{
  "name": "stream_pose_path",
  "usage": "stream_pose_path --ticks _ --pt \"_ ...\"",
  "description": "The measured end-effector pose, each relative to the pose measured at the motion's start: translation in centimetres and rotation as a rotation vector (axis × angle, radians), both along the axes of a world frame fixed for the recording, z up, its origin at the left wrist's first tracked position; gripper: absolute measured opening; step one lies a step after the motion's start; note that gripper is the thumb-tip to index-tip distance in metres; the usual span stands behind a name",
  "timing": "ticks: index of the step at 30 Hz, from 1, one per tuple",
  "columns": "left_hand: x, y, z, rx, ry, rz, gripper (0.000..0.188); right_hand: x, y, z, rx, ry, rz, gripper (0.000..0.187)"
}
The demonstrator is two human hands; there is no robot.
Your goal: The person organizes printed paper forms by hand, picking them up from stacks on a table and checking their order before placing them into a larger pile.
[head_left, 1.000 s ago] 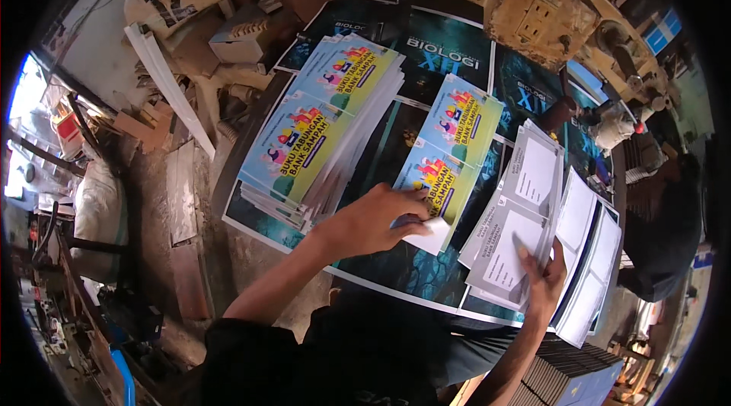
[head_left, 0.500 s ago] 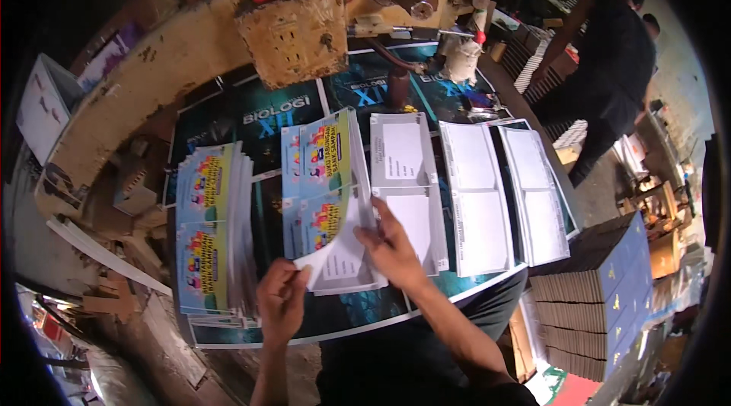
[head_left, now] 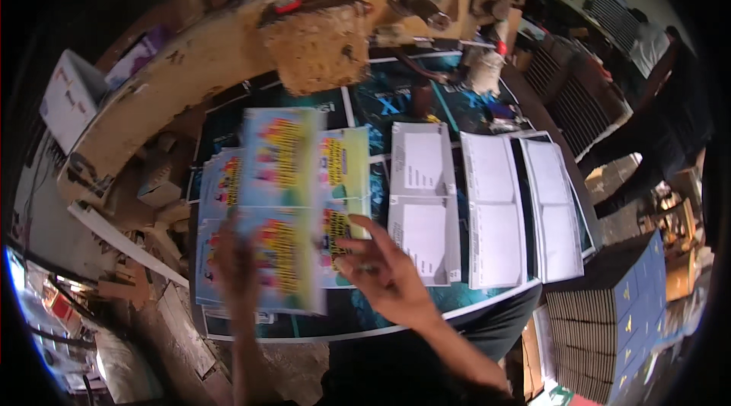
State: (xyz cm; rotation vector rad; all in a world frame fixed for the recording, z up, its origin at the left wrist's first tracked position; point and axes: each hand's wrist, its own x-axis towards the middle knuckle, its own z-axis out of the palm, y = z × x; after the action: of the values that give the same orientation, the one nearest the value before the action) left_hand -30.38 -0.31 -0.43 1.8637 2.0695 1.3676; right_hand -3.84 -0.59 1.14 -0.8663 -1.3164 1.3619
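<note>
My left hand is blurred with motion and grips the lower left edge of a colourful printed sheet, which is lifted over the left pile of such sheets. My right hand is open with fingers spread, its fingertips on the lower edge of a second colourful pile. Just right of that hand lies a pile of white printed sheets.
Two more piles of white sheets lie on the dark blue poster-covered table. A worn yellow machine arm arcs across the back. A stack of blue-covered books stands at the right, and another person beyond it.
The view has swung slightly left. My right hand has let go of the white sheet and opened over the colourful pile. My left hand has lifted a colourful sheet, blurred in motion.
</note>
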Motion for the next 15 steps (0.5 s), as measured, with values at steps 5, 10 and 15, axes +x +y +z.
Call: stream_pose_path --ticks 5,10,15 --pt "-9.4 -0.5 0.8 -0.202 -0.238 0.146 0.042 12.2 1.1 6.7 0.225 -0.123 -0.273 0.029" --pt "-6.4 -2.9 -0.3 0.086 0.553 0.221 0.031 25.8 -5.3 8.1 0.351 -0.608 -0.863 0.030" --pt "-0.7 -13.6 1.2 -0.550 0.155 0.052 0.019 30.8 -11.5 6.9 0.222 -0.843 -1.056 0.030"
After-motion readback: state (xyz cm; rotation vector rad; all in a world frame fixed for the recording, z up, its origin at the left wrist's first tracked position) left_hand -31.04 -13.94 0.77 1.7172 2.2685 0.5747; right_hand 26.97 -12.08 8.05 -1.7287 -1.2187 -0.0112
